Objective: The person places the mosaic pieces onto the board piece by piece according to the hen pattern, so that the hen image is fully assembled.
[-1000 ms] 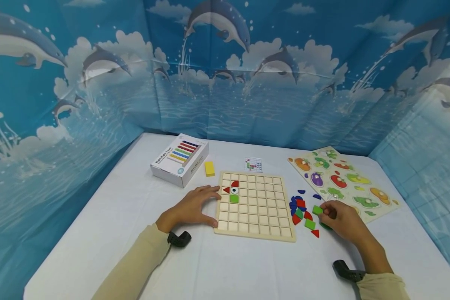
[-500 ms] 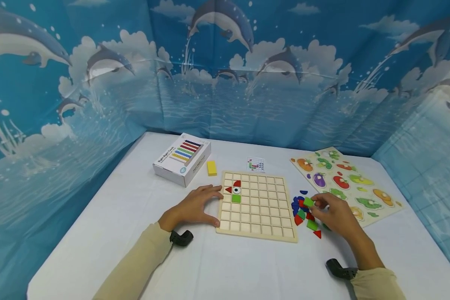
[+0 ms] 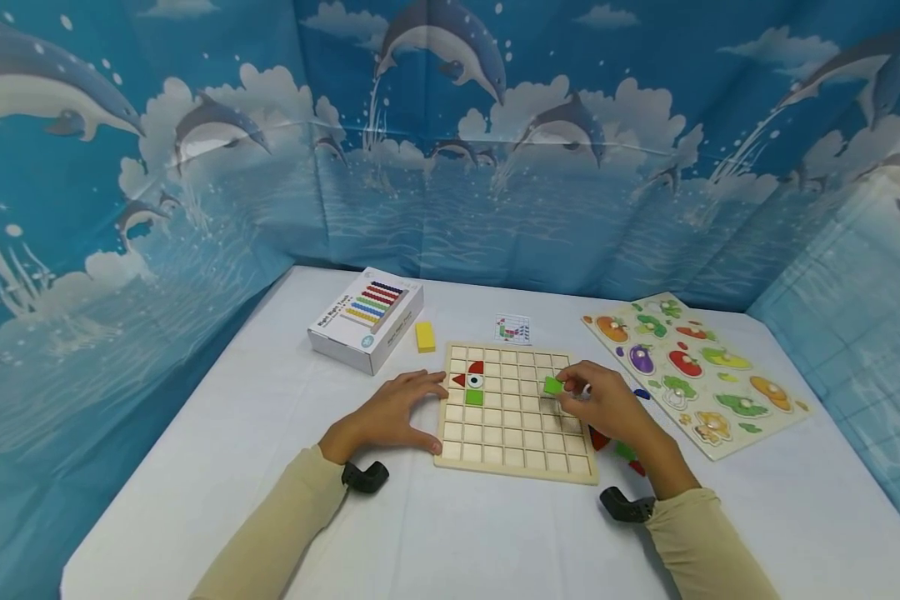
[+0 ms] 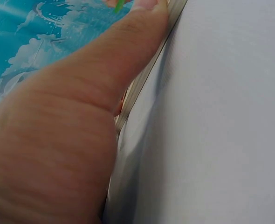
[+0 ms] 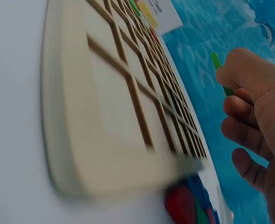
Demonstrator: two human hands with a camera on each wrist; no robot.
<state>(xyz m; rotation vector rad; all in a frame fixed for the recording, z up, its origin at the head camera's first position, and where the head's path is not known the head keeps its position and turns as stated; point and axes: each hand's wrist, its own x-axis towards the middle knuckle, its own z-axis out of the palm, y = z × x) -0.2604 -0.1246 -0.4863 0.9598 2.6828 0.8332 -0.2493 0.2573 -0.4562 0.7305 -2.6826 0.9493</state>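
The wooden grid board [image 3: 512,417] holds a red quarter-circle [image 3: 476,367], red triangle [image 3: 459,380], eye tile [image 3: 475,381] and green square [image 3: 474,397] in its upper-left cells, the left hand [image 3: 393,415] touching its left edge with spread fingers, the right hand [image 3: 607,404] pinching a green tile [image 3: 552,386] above its right half.

A beige sleeve [image 3: 277,521] and curved black wrist device [image 3: 366,477] show lower left; lower right, a matching sleeve [image 3: 708,546] and second device [image 3: 626,505].

I see a white box [image 3: 366,321] printed with bead rows toward the left of the table [image 3: 495,533]. A vegetable puzzle board [image 3: 705,387] lies right; a blue dolphin curtain [image 3: 450,221] hangs behind.
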